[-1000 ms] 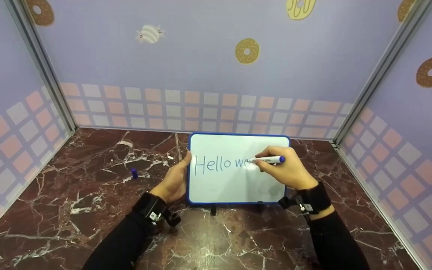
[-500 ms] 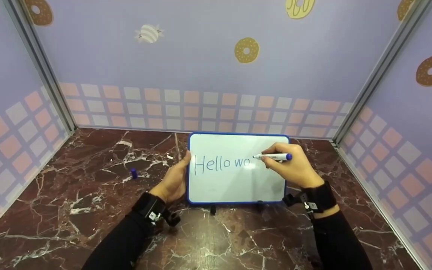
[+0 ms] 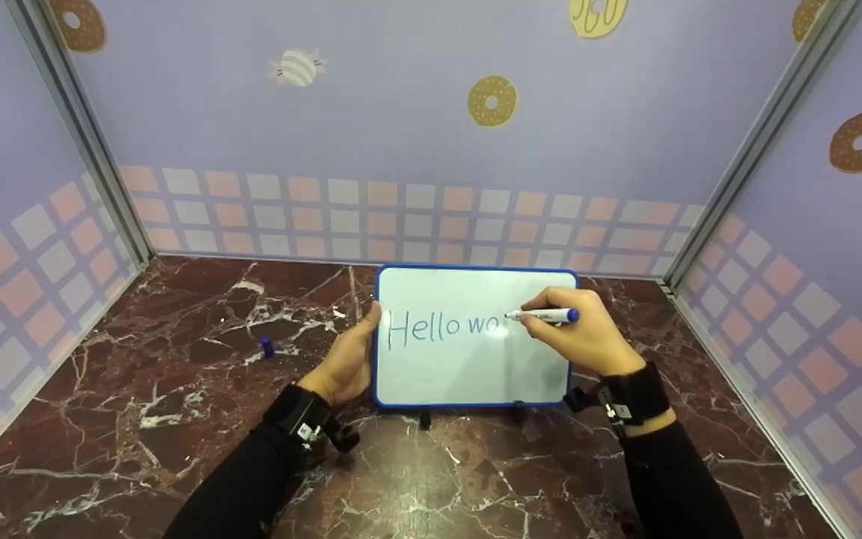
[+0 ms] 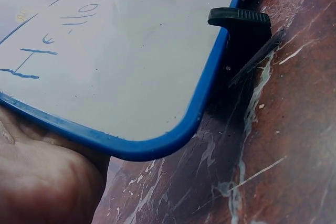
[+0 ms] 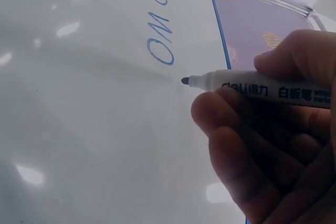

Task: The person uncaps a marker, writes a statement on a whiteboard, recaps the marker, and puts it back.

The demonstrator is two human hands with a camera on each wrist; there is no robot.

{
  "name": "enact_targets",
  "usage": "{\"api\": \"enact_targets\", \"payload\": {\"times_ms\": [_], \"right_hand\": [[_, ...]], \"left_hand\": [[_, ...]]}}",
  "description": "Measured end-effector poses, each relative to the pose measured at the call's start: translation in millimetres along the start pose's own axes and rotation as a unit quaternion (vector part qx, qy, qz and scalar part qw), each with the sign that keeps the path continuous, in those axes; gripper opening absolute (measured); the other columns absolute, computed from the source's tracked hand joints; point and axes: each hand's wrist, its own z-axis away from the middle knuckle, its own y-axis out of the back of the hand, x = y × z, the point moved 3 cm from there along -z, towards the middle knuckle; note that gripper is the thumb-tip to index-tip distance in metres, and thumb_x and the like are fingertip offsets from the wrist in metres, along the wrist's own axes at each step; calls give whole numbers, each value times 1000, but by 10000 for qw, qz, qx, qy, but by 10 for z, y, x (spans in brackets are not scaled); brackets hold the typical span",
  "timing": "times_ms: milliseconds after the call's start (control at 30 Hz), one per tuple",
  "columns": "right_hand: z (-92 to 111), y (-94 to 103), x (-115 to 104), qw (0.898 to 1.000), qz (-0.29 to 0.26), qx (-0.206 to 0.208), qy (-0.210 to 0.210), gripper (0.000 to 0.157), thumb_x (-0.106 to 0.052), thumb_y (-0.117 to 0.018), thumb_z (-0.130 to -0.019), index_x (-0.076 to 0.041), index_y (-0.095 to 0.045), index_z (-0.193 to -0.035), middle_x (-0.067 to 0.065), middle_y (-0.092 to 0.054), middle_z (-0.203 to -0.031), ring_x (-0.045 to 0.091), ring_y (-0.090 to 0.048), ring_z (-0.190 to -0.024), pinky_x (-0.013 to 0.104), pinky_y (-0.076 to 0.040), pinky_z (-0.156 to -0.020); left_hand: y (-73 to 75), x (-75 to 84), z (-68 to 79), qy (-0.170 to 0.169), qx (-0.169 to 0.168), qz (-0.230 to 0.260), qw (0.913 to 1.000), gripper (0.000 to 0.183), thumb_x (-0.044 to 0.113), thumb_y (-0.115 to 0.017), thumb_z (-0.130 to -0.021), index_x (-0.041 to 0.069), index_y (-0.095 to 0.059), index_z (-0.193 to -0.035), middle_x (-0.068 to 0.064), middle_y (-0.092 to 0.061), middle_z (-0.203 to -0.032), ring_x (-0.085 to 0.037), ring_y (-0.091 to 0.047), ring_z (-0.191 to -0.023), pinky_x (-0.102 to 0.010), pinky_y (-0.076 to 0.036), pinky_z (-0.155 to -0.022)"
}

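A whiteboard [image 3: 461, 367] with a blue frame leans upright in the head view, with "Hello wo" written in blue across it. My left hand [image 3: 349, 355] grips its left edge, thumb along the frame and fingers hidden behind. In the left wrist view the palm [image 4: 47, 177] lies against the blue rim. Between thumb and fingers, my right hand [image 3: 584, 333] pinches a white whiteboard marker [image 3: 543, 315] with a blue end. Its uncapped dark tip is close over the board, just right of the last "o", as the right wrist view shows.
A blue marker cap [image 3: 267, 346] stands on the dark red marbled table [image 3: 176, 449], left of the left hand. Black stand hooks [image 4: 241, 19] hold the board's bottom edge. Behind rises a purple patterned wall [image 3: 386, 135], with side walls left and right.
The right hand with the marker has lifted off the "o" and shifted slightly right, finishing that letter, then dipped a little. The left hand and board have stayed in place.
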Motion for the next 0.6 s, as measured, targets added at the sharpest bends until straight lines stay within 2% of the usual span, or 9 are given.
{"api": "enact_targets", "payload": {"times_ms": [133,333,600], "right_hand": [[4,-7,11,10000,79,-22,-17,5,-2,-85,-96,-6,-84,-99,-2,-81,-92,11,-62,-67,18,-48,-61],[7,-10,15,9999,164,-42,10,6,-2,-86,-94,-4,-83,-99,3,-82,-94,11,-64,-69,17,-50,-62],[5,-16,-1,9983,400,-314,-280,4,-7,-85,-96,-11,-85,-98,-7,-78,-85,13,-63,-66,22,-49,-58]], "left_hand": [[-5,5,3,-7,53,27,10000,63,66,-39,-115,21,-62,-153,-12,-75,-138,-32,-74,-119,-53,-60,-101],[-5,3,-2,9,84,64,9999,62,65,-41,-115,21,-62,-152,-13,-75,-138,-33,-73,-120,-54,-60,-101],[5,-7,-10,-27,130,37,9999,63,66,-41,-115,20,-62,-153,-11,-75,-136,-32,-73,-117,-51,-60,-98]]}}
